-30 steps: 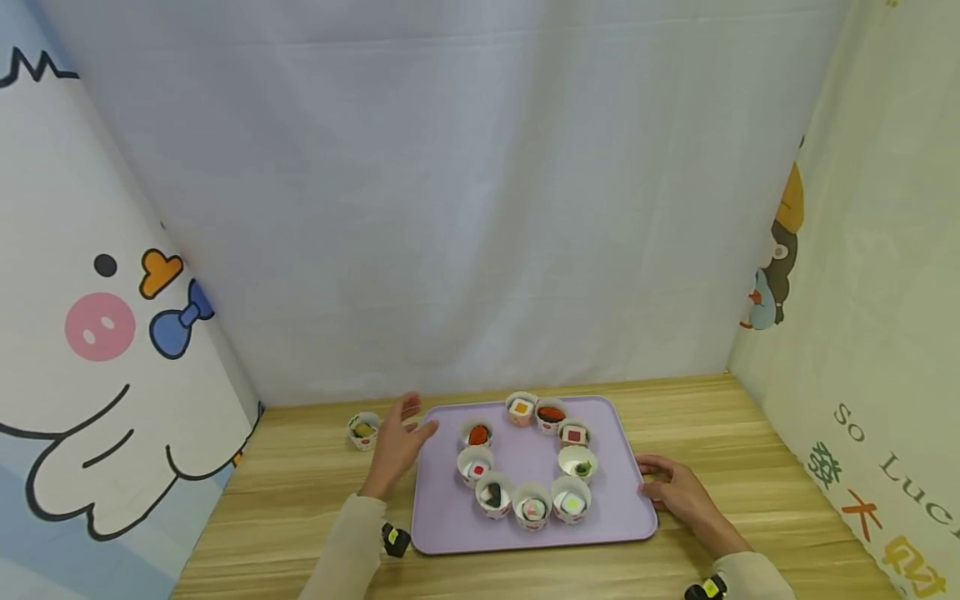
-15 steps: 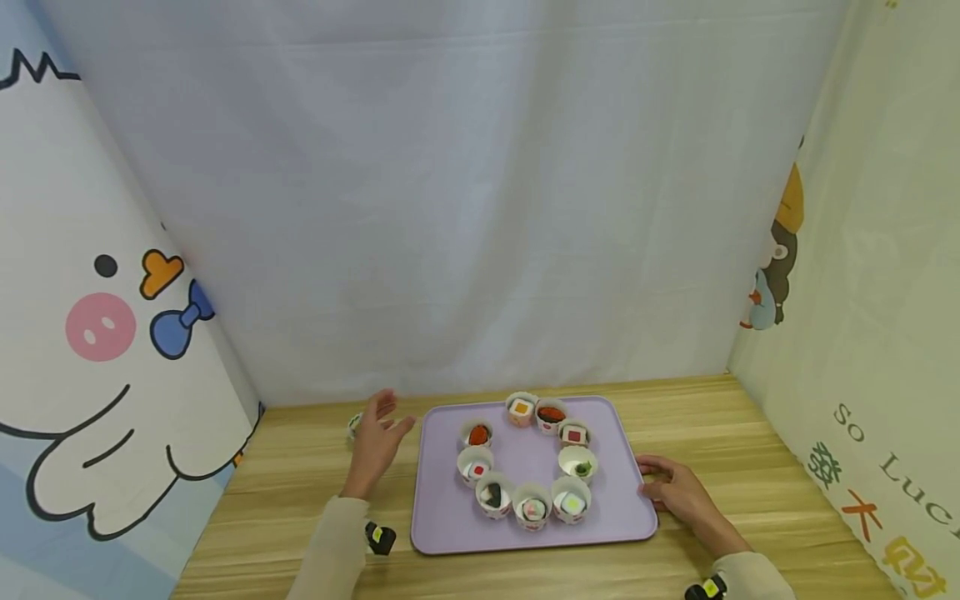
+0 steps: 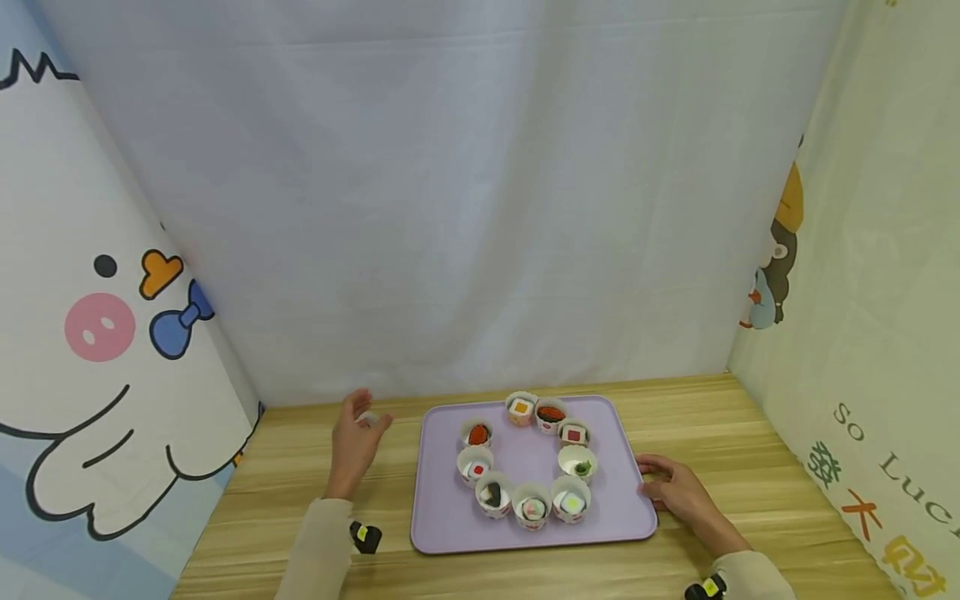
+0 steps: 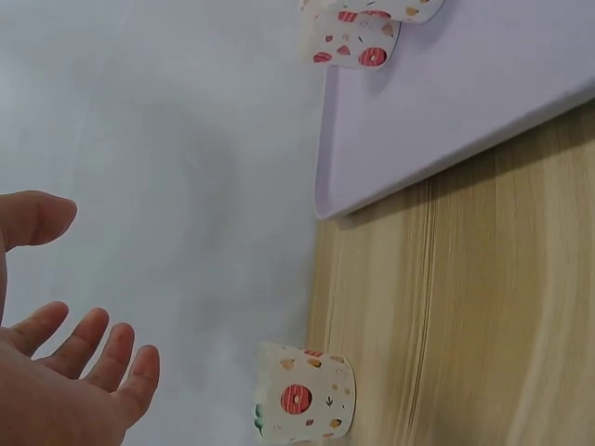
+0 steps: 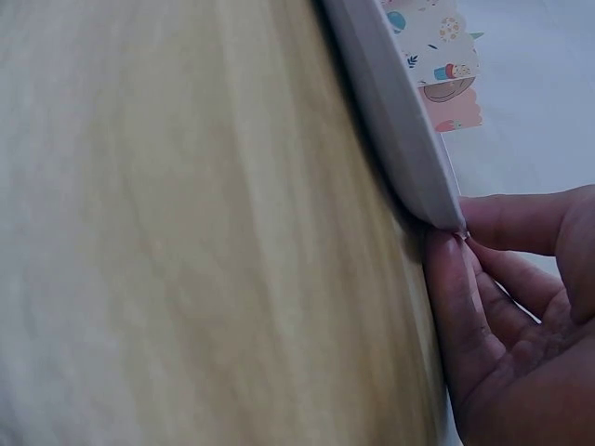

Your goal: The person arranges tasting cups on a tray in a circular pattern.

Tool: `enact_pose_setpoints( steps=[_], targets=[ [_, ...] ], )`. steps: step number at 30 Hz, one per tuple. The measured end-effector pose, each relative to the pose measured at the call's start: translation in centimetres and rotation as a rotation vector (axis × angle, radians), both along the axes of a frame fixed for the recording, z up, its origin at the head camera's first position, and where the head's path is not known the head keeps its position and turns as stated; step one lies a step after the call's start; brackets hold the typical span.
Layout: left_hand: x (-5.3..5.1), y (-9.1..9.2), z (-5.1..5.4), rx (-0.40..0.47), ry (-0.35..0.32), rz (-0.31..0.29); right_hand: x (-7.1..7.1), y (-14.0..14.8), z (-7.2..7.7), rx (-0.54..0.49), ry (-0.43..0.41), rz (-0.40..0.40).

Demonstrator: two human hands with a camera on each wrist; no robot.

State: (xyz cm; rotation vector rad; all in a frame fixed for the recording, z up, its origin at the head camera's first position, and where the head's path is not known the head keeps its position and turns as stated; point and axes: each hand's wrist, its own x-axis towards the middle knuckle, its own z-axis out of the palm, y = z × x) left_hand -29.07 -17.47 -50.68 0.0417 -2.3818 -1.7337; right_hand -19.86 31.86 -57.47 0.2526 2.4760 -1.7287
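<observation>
A patterned paper cup [image 4: 321, 395] stands on the wooden table, left of the tray; in the head view my left hand [image 3: 354, 442] covers most of it. That hand hovers beside the cup with fingers spread and nothing in its grasp. My right hand [image 3: 675, 492] pinches the right edge of a lilac tray [image 3: 525, 462] between thumb and fingers, clearest in the right wrist view. On the tray, several paper cups form a ring with a gap at its upper left. They hold small sushi-like pieces, among them one with orange-red topping [image 3: 478, 435] and a dark-and-white one [image 3: 491, 496].
The light wood table [image 3: 720, 442] runs back to a pale cloth backdrop [image 3: 465, 208]. Printed cloths with cartoon figures stand at left and right. A black device with a yellow mark is on each wrist.
My left hand has moved left, away from the tray and over to the lone cup, which it now mostly hides. The right hand and the tray have stayed in place.
</observation>
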Motion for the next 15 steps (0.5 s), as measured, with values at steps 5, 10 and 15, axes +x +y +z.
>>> enact_pose_setpoints(
  steps=[5,10,15],
  targets=[
    [-0.2,-0.9,-0.5,0.008,0.017,0.033,0.0,-0.1,0.0,0.003,-0.003,-0.005],
    [-0.1,-1.8,-0.9,0.019,0.0,0.054,0.0,0.0,0.0,0.008,-0.01,-0.013],
    [-0.2,-2.4,-1.5,0.028,-0.026,0.066,-0.1,0.0,0.1,0.018,-0.011,-0.014]
  ],
)
